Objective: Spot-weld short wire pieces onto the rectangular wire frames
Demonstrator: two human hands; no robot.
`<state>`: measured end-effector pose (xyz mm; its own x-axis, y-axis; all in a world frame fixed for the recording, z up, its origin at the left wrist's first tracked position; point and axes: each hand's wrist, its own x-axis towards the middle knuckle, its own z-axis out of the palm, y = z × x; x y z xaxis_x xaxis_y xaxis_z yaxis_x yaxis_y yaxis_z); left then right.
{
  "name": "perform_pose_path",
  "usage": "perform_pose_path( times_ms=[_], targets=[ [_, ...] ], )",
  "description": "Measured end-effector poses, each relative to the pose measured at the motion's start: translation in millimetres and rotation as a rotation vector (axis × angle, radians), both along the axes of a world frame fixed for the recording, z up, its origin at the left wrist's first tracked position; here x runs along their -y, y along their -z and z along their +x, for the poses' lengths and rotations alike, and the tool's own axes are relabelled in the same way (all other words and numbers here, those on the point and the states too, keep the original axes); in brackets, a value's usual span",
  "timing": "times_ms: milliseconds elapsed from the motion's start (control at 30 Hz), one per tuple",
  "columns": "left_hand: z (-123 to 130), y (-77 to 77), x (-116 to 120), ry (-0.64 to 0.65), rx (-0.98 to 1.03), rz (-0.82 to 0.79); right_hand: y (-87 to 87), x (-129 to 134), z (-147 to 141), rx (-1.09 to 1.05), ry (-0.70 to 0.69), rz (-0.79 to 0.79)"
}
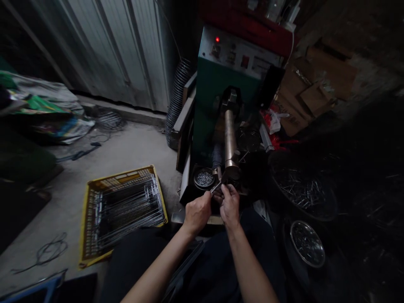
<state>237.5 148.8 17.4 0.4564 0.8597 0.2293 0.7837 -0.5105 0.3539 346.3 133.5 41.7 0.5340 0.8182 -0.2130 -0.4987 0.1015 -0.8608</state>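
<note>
My left hand is closed on a thin metal rod that slants up toward the machine. Beside it my right hand pinches near the rod's upper end; whatever small part sits in its fingertips is too dark to make out. Just above both hands are the lower electrode and the brass-coloured upper arm of a green spot welder. A round dish of small metal pieces stands left of the electrode, close to my left hand.
On the floor at left, a yellow crate holds wire frames. To the right are a dark basin of metal pieces and a round metal bowl. Cardboard leans behind; a wire coil stands left of the welder.
</note>
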Motion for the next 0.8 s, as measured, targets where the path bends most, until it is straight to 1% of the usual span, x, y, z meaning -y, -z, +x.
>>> perform_pose_path(
  times_ms=[133,233,367,467,567,667,800],
  targets=[
    [-2,-1.3,-1,0.027,-0.001,-0.011,1.2,-1,1,-0.011,-0.006,-0.003],
    [-2,-1.5,-2,0.022,-0.010,-0.012,2.6,1,2,-0.003,-0.020,-0.005],
    [-2,-2.2,-4,0.021,-0.018,-0.010,2.7,5,7,0.123,-0.054,-0.024],
    [-3,-4.2,-8,0.038,-0.015,-0.010,4.2,6,11,0.269,-0.030,-0.031],
    [-2,-6.2,-15,0.068,-0.010,-0.015,7.9,6,14,0.353,0.005,-0.033],
    [3,-7.2,-23,0.090,-0.006,-0.017,10.6,4,19,0.387,0.047,-0.034],
    [13,-8.0,-30,0.105,0.008,-0.016,9.3,0,26,0.373,0.065,-0.019]
  ],
)
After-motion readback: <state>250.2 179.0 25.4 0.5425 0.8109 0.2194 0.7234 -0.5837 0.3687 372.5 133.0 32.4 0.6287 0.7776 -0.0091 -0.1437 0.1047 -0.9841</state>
